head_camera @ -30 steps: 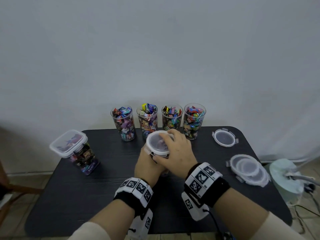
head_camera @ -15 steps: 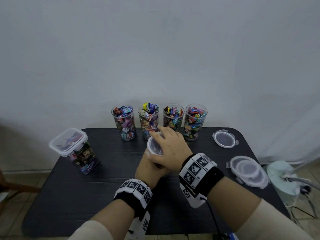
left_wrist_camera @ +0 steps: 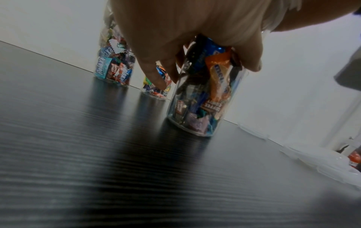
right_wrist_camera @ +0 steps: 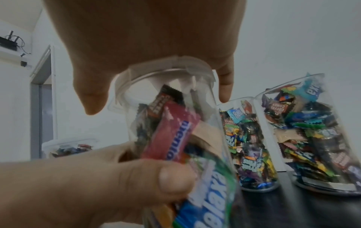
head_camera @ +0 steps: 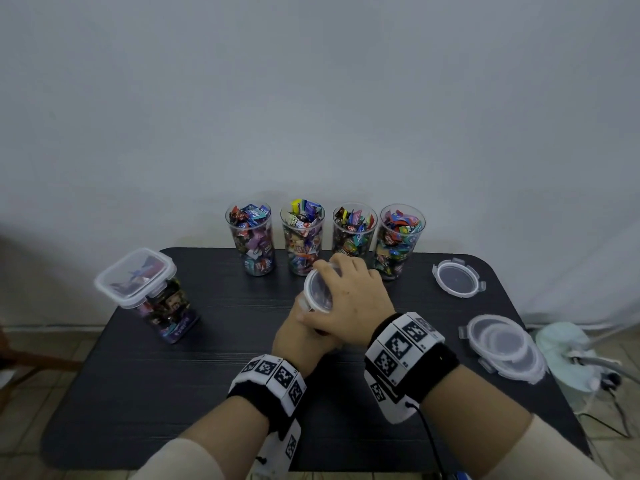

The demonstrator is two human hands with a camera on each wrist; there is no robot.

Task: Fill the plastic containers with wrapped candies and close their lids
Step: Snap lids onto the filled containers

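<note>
**Both hands on a candy-filled jar at mid-table**

The right hand lies over the round clear plastic lid of a tall clear plastic container packed with wrapped candies, fingers curved down over the lid's rim, palm pressing on top. The left hand wraps round the container's side just below, thumb flat against the wall in the right wrist view. This jar stands at the centre of the head view, its base on the table.

The black wood-grain table fills the lower half of the frame, against a plain white wall. At the left edge stands a square clear container with a clipped-on lid, candies inside. Along the table's far edge, upper centre, runs a row of four open clear cylinders full of wrapped candies, near one another and without lids. At the lower right sits a stack of round clear lids, and above it, in the upper right of the table, a single round clear lid lies flat, apart from the stack.
</note>
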